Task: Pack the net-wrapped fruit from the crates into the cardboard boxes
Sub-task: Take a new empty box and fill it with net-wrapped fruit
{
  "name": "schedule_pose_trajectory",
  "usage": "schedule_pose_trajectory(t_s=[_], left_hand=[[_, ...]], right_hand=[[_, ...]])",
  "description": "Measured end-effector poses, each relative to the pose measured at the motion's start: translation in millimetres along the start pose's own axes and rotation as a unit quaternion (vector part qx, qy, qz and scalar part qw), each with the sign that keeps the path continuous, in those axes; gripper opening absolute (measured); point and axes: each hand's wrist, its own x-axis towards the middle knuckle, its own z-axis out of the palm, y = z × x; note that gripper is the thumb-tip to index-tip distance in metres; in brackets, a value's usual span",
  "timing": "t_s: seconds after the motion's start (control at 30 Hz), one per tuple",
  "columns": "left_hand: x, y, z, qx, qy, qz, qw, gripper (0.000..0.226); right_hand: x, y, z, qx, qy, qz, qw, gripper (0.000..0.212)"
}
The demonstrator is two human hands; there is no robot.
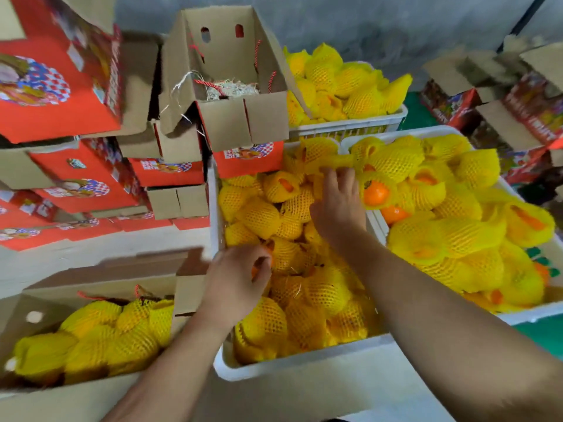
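Risk 1, slipped sleeve: several fruits in the right crate [518,315] show bare orange skin where the yellow foam net has ridden back. A fruit lifted by the loose net end alone may, by this reading, slide out and drop into the pile or onto the floor.

Risk 2, two-handed lift: both hands work in the near crate [304,351] at once. The packing box [18,324] stands to the left of this crate, so the right arm has to cross over the left to reach it; a collision or a dropped fruit is possible.

Risk 3, overfill: the packing box already holds a dense layer of netted fruit [91,339]. More fruit may stand proud of the flaps and hinder closing.

Hand state: the left hand [237,278] is curled round a netted fruit near the crate's left wall, with orange skin visible between the fingers. The right hand [338,205] reaches to the far end of the same crate, fingers bent onto a yellow net; whether the grasp is complete cannot be told.

Position: the fruit lies directly beneath and around both hands. An open empty box [237,86] stands beyond the crate.
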Motion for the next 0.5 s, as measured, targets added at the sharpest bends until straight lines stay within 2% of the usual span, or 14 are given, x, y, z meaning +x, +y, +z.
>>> schedule_pose_trajectory(t_s=[0.13, 0.23, 0.3, 0.37, 0.43, 0.5], left_hand=[[-1, 2, -2, -0.005, -0.004, -0.01, 1.0, 0.01], [-1, 0, -2, -0.041, 0.009, -0.022, 0.999, 0.011], [-1, -1, -2, -0.051, 0.008, -0.029, 0.998, 0.012], [0, -2, 0, -0.055, 0.01, -0.029, 0.998, 0.015], [2, -3, 2, -0.05, 0.02, -0.025, 0.998, 0.008], [5, -3, 4, -0.063, 0.019, -0.054, 0.996, 0.031]], right_hand=[[34, -12, 4, -0.135, 0.031, -0.073, 0.988, 0.072], [62, -2, -3, -0.264, -0.101, -0.04, 0.958, 0.066], [69, 3, -6, -0.311, -0.141, -0.038, 0.939, 0.056], [64, 2, -13, -0.279, -0.101, -0.062, 0.953, 0.043], [53, -2, -19, -0.182, -0.036, -0.079, 0.979, 0.033], [35, -9, -24, -0.057, -0.005, -0.093, 0.994, 0.033]])
